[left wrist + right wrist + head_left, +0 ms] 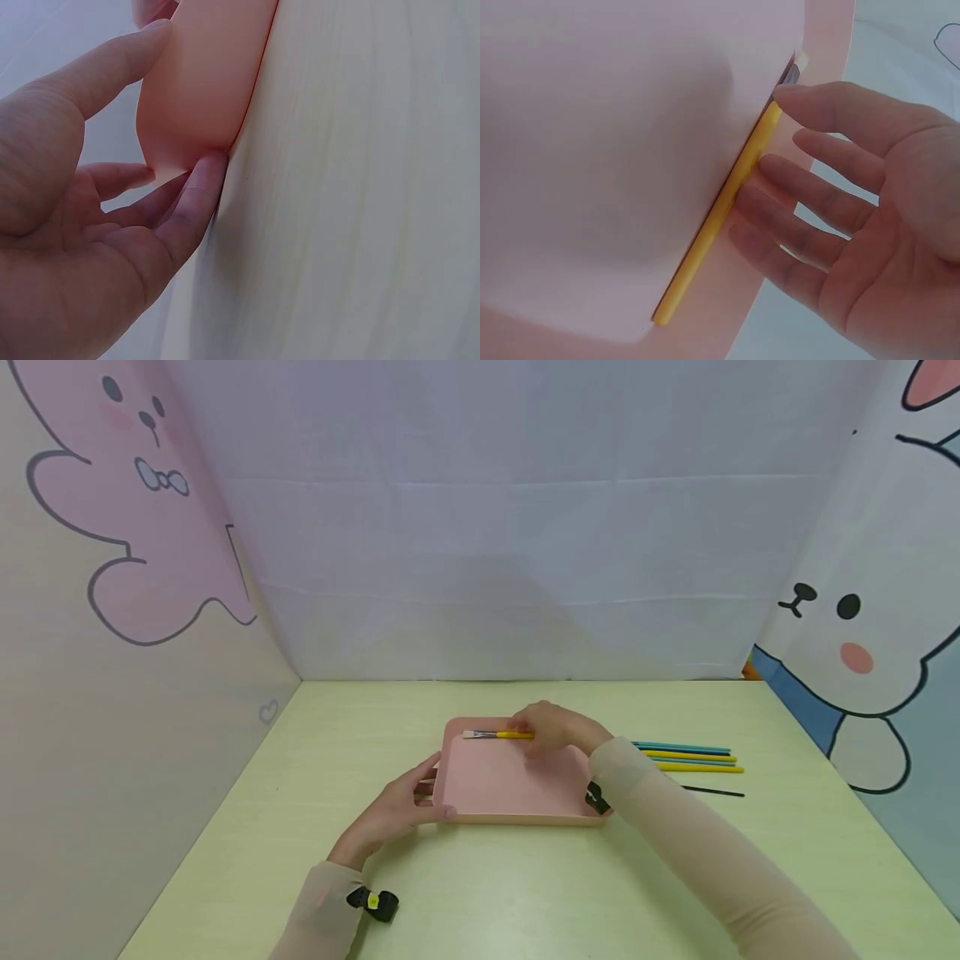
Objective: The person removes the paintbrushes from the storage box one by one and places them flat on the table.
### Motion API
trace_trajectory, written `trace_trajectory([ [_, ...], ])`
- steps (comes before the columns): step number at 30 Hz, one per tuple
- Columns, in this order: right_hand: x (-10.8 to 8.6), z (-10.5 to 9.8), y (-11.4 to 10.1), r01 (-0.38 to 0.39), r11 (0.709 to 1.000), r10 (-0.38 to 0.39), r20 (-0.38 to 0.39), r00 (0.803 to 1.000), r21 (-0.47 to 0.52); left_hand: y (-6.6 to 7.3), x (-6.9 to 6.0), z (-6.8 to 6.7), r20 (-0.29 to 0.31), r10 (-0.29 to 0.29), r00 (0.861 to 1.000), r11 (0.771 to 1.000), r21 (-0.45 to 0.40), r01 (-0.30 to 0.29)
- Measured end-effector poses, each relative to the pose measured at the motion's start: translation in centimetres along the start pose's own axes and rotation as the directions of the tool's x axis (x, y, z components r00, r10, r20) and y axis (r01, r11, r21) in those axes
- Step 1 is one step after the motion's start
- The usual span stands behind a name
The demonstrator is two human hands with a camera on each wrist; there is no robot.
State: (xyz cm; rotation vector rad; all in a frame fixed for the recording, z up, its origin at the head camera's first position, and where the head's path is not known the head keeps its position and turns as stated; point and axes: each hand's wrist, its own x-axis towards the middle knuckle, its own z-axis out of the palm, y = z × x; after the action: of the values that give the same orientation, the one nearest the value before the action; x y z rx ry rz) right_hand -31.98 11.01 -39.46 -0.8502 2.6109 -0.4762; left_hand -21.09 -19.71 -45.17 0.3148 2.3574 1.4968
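A pink tray [487, 785] lies on the table, its left front corner gripped by my left hand [393, 814]. In the left wrist view the thumb presses on the tray's [202, 82] rim while the fingertips bear against its side. A yellow-handled paintbrush [513, 735] with a pale flat tip lies in the tray along the far wall. Over it reaches my right hand [558, 731]. The right wrist view shows the thumb at the metal collar of the paintbrush [720, 206] and relaxed fingers touching or very near its handle, not wrapped round it.
Several thin teal, dark and yellow sticks [697, 768] lie side by side on the table right of the tray, partly behind the right forearm. Nearer me is a thin black stick [716, 792]. White cloth [480, 568] stands behind the table, with cartoon-printed panels at both sides.
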Motion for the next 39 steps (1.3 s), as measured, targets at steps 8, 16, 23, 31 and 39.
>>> trace_trajectory([
  [8, 0.4, 0.3, -0.9, -0.103, 0.994, 0.102, 0.054, 0.993, 0.028, 0.0, 0.0, 0.0, -0.003, -0.007, 1.000, 1.000, 0.004, 0.007],
  [16, 0.5, 0.5, -1.7, -0.165, 0.986, 0.167, 0.058, 0.984, -0.037, 0.0, 0.0, 0.1, -0.014, -0.016, 1.000, 1.000, 0.013, 0.016],
  [23, 0.3, 0.4, -1.8, -0.121, 0.991, 0.126, 0.069, 0.990, -0.063, 0.0, 0.0, 0.0, -0.011, -0.013, 1.000, 1.000, 0.008, 0.013],
  [31, 0.2, 0.5, -1.9, -0.113, 0.992, 0.116, 0.058, 0.992, -0.055, -0.1, 0.0, 0.0, -0.007, -0.014, 1.000, 1.000, 0.001, 0.014],
  [39, 0.1, 0.8, -1.7, -0.191, 0.982, 0.191, 0.031, 0.981, -0.003, -0.1, 0.2, 0.0, -0.008, -0.014, 1.000, 1.000, 0.010, 0.014],
])
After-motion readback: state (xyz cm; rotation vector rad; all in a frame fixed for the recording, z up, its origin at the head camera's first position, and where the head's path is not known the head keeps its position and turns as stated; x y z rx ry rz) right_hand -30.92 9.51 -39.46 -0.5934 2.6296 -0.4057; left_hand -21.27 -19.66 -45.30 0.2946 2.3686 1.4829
